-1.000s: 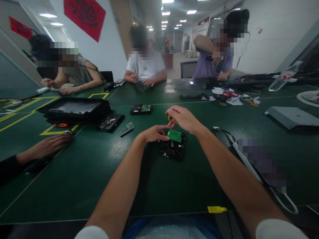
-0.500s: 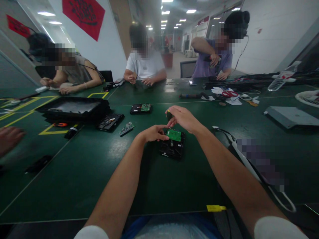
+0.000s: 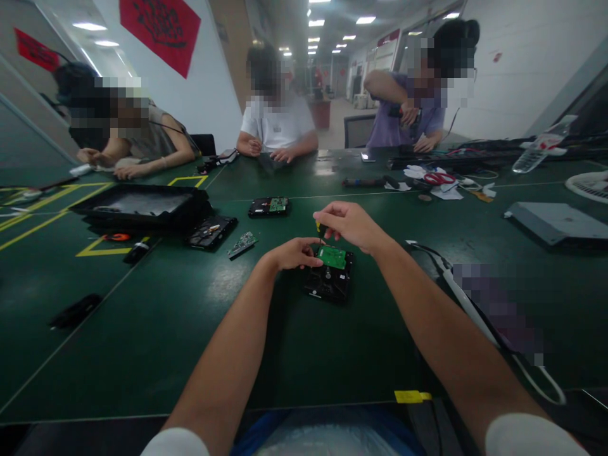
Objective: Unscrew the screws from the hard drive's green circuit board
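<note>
A black hard drive [image 3: 327, 285] with a green circuit board [image 3: 332, 256] on its upper face lies flat on the table before me. My left hand [image 3: 297, 254] grips the drive's left side, thumb at the board's edge and index finger stretched along the far end. In my right hand [image 3: 349, 223] is a small screwdriver [image 3: 322, 228] with a dark and yellow handle. It stands nearly upright, shaft down at the board's far left corner, close to my left index finger. The tip's exact contact is too small to make out.
Left of my hands are a loose circuit board piece [image 3: 243, 245], another drive [image 3: 212, 232] and a black tray [image 3: 142, 206]. A further drive [image 3: 268, 207] lies beyond. At right are a white power strip [image 3: 463, 297] and a grey metal box [image 3: 555, 221]. Several people sit opposite.
My right fingers have shifted on the screwdriver handle, showing more of its yellow part. My left hand and the drive stay put. Another person's hand at the left edge has gone from view.
</note>
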{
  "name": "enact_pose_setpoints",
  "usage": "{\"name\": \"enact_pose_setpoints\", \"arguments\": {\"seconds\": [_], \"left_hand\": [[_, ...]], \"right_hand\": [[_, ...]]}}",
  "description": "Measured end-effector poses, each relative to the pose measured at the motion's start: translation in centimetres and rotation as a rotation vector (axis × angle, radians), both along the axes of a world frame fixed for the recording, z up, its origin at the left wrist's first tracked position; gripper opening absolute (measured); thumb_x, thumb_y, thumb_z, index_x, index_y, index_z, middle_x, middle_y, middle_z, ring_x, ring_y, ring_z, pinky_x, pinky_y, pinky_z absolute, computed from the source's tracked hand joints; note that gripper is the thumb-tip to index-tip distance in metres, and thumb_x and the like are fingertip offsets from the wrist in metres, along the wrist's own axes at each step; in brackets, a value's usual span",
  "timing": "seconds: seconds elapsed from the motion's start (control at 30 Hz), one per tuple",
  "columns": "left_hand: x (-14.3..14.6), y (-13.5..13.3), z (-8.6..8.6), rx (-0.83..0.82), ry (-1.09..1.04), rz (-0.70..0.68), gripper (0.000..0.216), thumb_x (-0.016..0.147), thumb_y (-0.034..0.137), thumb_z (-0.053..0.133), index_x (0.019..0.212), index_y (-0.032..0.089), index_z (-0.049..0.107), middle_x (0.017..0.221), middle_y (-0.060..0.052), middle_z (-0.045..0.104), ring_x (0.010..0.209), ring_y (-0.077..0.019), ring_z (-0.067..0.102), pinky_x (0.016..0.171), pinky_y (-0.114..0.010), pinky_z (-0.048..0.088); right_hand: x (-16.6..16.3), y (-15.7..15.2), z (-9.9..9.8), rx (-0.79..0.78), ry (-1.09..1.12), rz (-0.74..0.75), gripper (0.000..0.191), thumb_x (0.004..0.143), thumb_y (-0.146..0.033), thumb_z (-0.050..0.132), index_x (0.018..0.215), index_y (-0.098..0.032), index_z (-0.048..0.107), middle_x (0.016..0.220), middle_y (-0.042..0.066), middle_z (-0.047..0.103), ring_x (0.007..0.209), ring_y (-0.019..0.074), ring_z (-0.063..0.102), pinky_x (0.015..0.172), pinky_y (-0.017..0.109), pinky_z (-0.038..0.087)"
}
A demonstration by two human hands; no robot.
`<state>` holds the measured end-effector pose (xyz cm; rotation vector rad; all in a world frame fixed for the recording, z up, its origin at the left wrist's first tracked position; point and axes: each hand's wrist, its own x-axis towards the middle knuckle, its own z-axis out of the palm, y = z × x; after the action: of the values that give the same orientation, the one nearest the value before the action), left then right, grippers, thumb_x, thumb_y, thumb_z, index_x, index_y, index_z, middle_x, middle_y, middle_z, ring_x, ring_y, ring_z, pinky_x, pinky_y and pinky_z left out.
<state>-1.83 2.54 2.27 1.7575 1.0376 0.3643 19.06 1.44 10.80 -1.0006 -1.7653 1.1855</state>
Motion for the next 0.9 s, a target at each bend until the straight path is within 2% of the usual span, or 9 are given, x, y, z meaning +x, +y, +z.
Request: {"name": "enact_pose_setpoints", "arguments": {"seconds": [0.13, 0.37, 0.47, 0.6, 0.7, 0.8, 0.9], "left_hand": [[0.03, -0.07, 0.08, 0.005, 0.001, -0.011, 0.079, 0.082, 0.041, 0.081, 0.151, 0.02, 0.048, 0.08, 0.003, 0.063, 0.059, -0.0114, 0.055, 0.054, -0.023, 0.039], [-0.02, 0.07, -0.27, 0.015, -0.009, -0.014, 0.077, 0.082, 0.041, 0.081, 0.15, 0.02, 0.05, 0.078, 0.003, 0.062, 0.058, -0.0115, 0.055, 0.053, -0.023, 0.039], [-0.04, 0.14, -0.34, 0.005, 0.002, -0.005, 0.078, 0.081, 0.041, 0.082, 0.15, 0.021, 0.051, 0.078, 0.003, 0.062, 0.059, -0.0115, 0.055, 0.054, -0.023, 0.039], [-0.04, 0.09, -0.16, 0.002, -0.003, -0.003, 0.079, 0.08, 0.042, 0.082, 0.15, 0.02, 0.051, 0.077, 0.003, 0.062, 0.058, -0.0117, 0.055, 0.055, -0.023, 0.04], [0.0, 0.0, 0.08, -0.002, -0.005, -0.003, 0.081, 0.08, 0.043, 0.082, 0.15, 0.019, 0.05, 0.078, 0.003, 0.062, 0.059, -0.0118, 0.055, 0.055, -0.023, 0.04], [0.05, -0.07, 0.2, -0.012, -0.004, -0.004, 0.081, 0.079, 0.043, 0.082, 0.15, 0.019, 0.05, 0.078, 0.003, 0.062, 0.059, -0.0118, 0.055, 0.055, -0.023, 0.04], [0.02, -0.03, 0.05, -0.006, -0.003, -0.004, 0.079, 0.081, 0.043, 0.081, 0.15, 0.019, 0.051, 0.079, 0.003, 0.062, 0.059, -0.0116, 0.055, 0.055, -0.024, 0.04]], "right_hand": [[-0.22, -0.21, 0.15, -0.11, 0.11, 0.028, 0.012, 0.095, -0.032, 0.067, 0.095, -0.02, 0.064, 0.095, 0.005, 0.075, 0.055, 0.009, 0.064, 0.043, 0.019, 0.043], [-0.34, -0.17, 0.31, -0.184, 0.16, 0.071, 0.019, 0.103, -0.028, 0.05, 0.098, -0.019, 0.067, 0.091, 0.005, 0.071, 0.06, 0.0116, 0.068, 0.052, 0.023, 0.053], [-0.26, -0.18, 0.27, -0.146, 0.119, 0.063, 0.014, 0.1, -0.031, 0.06, 0.094, -0.019, 0.065, 0.08, 0.002, 0.068, 0.058, 0.0123, 0.066, 0.051, 0.023, 0.051], [-0.25, -0.09, -0.02, -0.055, 0.053, 0.022, 0.018, 0.094, -0.035, 0.071, 0.088, -0.02, 0.062, 0.074, 0.0, 0.066, 0.059, 0.0119, 0.063, 0.051, 0.023, 0.05], [-0.28, 0.02, -0.16, -0.036, 0.042, 0.002, 0.016, 0.092, -0.032, 0.07, 0.086, -0.02, 0.061, 0.081, 0.003, 0.071, 0.059, 0.0111, 0.061, 0.049, 0.022, 0.047], [-0.27, 0.04, -0.04, -0.042, 0.058, 0.018, 0.006, 0.095, -0.027, 0.064, 0.094, -0.021, 0.065, 0.096, 0.004, 0.075, 0.057, 0.009, 0.058, 0.045, 0.02, 0.042], [-0.21, -0.03, 0.19, -0.062, 0.063, 0.042, 0.014, 0.098, -0.029, 0.059, 0.101, -0.022, 0.07, 0.098, 0.004, 0.074, 0.058, 0.0078, 0.056, 0.045, 0.019, 0.042]]}}
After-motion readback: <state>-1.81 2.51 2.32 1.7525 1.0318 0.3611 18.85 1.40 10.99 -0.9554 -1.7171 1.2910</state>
